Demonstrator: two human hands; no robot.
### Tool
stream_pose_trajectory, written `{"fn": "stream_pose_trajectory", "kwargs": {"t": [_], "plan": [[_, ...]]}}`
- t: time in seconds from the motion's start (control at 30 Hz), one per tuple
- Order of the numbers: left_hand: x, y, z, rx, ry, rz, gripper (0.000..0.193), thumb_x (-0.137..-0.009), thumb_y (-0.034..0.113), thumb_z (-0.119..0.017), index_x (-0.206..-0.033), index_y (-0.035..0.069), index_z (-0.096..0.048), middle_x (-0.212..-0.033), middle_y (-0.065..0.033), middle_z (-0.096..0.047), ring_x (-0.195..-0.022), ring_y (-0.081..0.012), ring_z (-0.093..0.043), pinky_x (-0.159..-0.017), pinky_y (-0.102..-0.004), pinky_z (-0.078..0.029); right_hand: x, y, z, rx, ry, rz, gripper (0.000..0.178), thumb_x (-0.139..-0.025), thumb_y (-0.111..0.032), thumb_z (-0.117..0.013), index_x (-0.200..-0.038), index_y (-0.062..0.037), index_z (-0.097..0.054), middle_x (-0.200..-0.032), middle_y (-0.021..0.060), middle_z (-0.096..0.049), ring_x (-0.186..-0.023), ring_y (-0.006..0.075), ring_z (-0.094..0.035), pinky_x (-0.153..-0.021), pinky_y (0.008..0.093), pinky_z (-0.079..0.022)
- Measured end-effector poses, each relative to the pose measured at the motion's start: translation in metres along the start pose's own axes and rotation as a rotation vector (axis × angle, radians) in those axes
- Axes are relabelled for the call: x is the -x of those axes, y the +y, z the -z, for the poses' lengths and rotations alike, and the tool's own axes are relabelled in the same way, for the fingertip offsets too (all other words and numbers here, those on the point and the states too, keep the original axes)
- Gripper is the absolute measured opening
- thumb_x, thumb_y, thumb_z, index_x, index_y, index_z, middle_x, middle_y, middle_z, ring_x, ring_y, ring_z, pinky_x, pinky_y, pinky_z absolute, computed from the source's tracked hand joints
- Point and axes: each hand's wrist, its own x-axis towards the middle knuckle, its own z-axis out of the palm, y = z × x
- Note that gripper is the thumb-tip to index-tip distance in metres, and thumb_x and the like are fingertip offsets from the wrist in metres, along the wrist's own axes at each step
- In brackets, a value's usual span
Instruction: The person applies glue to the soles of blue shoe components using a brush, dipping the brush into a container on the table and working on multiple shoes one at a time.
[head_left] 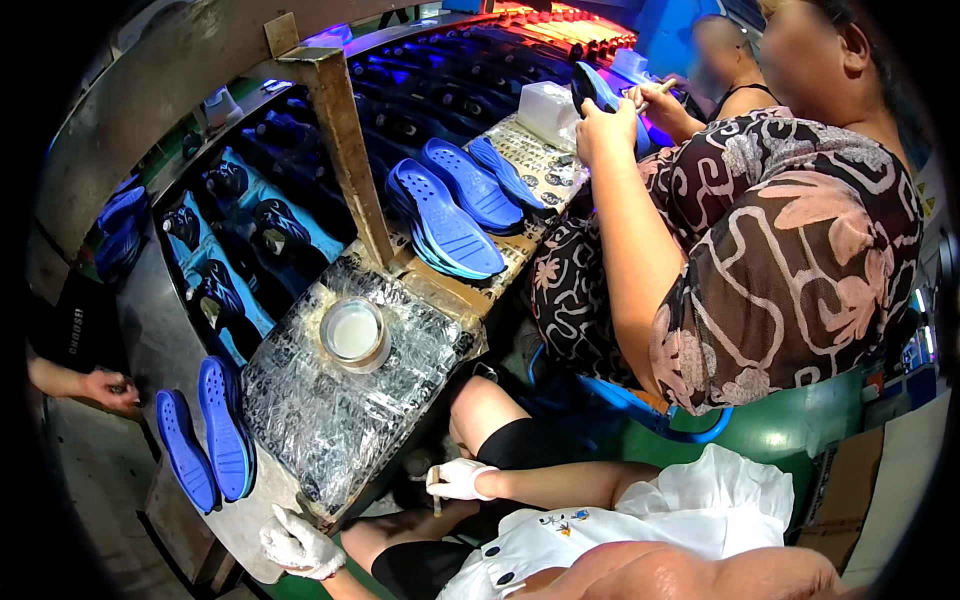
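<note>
Our gloved right hand point(460, 480) is closed around a thin pale stick point(437, 507), perhaps a brush handle, kept over our lap and probably clear of the soles so that nothing smears; its tip is too small to make out. Our gloved left hand point(300, 545) is loosely spread with nothing visible in it, at the near edge of the grey metal worktop point(265, 515); we cannot tell whether it touches. Just beyond it and to its left lie a single blue sole point(185, 455) and, alongside, a small stack of blue soles point(225, 430), seemingly set there for easy reach. Ahead of both our hands, on a film-wrapped platform point(330, 430), stands a jar point(371, 362) of whitish liquid, well apart from the stick; the film likely guards against drips. Farther on, beside a metal post point(350, 160), more blue soles point(445, 220) lie nested, presumably saving room. To our right, a co-worker point(790, 260) grips a dark-and-blue sole point(597, 88) and another pale stick point(663, 87).
</note>
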Motion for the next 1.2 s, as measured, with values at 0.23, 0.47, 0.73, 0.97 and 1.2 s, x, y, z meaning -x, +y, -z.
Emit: {"fn": "stream_pose_trajectory", "kwargs": {"t": [0.23, 0.47, 0.73, 0.97, 1.2], "plan": [[0.001, 0.003, -0.005, -0.076, 0.028, -0.026, 0.031, -0.089, 0.003, -0.062, -0.061, -0.004, -0.048, -0.057, -0.0168, -0.043, -0.053, -0.0345, -0.044, -0.051, -0.0445, -0.033, -0.008, 0.013, -0.003, 0.101, -0.045, 0.012, 0.027, -0.089, -0.036, -0.054, -0.096, -0.0121, -0.063, -0.094, 0.0119, -0.068, -0.092, 0.0332, -0.064, -0.083, 0.0395, -0.047], [0.002, -0.001, 0.005, -0.052, -0.092, 0.091, 0.029, -0.092, 0.010, -0.056, -0.067, -0.005, -0.056, -0.062, -0.0198, -0.049, -0.055, -0.0334, -0.044, -0.053, -0.0446, -0.036, -0.002, -0.001, 0.000, 0.021, 0.034, 0.054, 0.036, -0.084, -0.043, -0.054, -0.094, -0.0098, -0.066, -0.093, 0.0170, -0.068, -0.090, 0.0368, -0.064, -0.080, 0.0411, -0.049], [-0.034, 0.029, 0.003, -0.114, -0.109, 0.080, 0.023, -0.083, 0.024, -0.068, -0.077, 0.002, -0.064, -0.076, -0.0180, -0.060, -0.076, -0.0371, -0.058, -0.067, -0.0439, -0.045, 0.021, -0.011, 0.004, -0.282, 0.025, 0.012, 0.025, -0.088, -0.031, -0.061, -0.095, -0.0072, -0.068, -0.088, 0.0064, -0.071, -0.083, 0.0164, -0.067, -0.077, 0.0299, -0.051], [-0.075, 0.013, 0.027, -0.334, -0.263, 0.043, 0.068, -0.073, 0.050, -0.072, -0.127, 0.014, -0.055, -0.146, -0.0219, -0.030, -0.135, -0.0429, -0.026, -0.111, -0.0558, -0.019, 0.028, 0.013, -0.004, -0.129, -0.004, 0.039, 0.021, -0.089, -0.020, -0.064, -0.103, -0.0056, -0.067, -0.089, 0.0045, -0.069, -0.080, 0.0121, -0.064, -0.074, 0.0259, -0.050], [-0.099, -0.035, 0.050, -0.137, -0.673, 0.152, 0.047, -0.074, 0.043, -0.075, -0.106, 0.010, -0.066, -0.114, -0.0132, -0.060, -0.108, -0.0296, -0.056, -0.092, -0.0366, -0.046, 0.045, 0.009, 0.000, -0.152, 0.137, 0.112, 0.023, -0.087, -0.026, -0.063, -0.101, -0.0084, -0.069, -0.093, 0.0066, -0.072, -0.089, 0.0175, -0.068, -0.082, 0.0289, -0.051]]}}
